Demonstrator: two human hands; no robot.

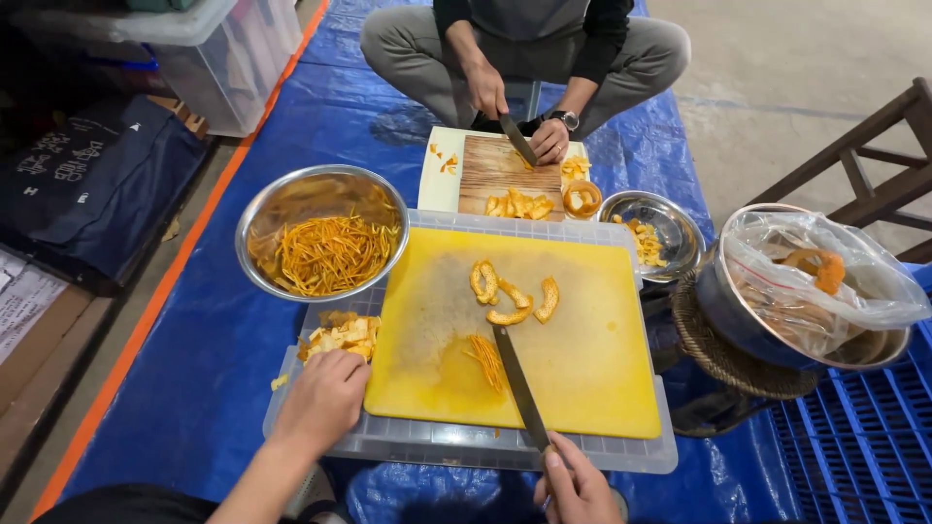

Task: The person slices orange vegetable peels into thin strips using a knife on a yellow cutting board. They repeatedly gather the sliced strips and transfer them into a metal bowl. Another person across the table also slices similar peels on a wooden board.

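While peel is being cut, the following is noted.
Right hand [575, 485]: fingers closed on the knife [519, 385], blade laid on the yellow cutting board [582, 359].
Left hand [325, 400]: fingers curled over the peel pile [342, 336]; grasp cannot be told.
Peel strips [513, 296]: mid-board.
Risk: curled strips may roll under the blade.
Beyond: shred bowl [321, 233]; co-worker's hand [485, 89].

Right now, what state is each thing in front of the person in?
left hand: closed over the peel pieces beside the board
right hand: gripping the knife, blade flat on the board
yellow cutting board: stained, holding curled peels and a few cut strips
steel bowl: partly filled with shredded peel
bagged pot: open, bag lining it
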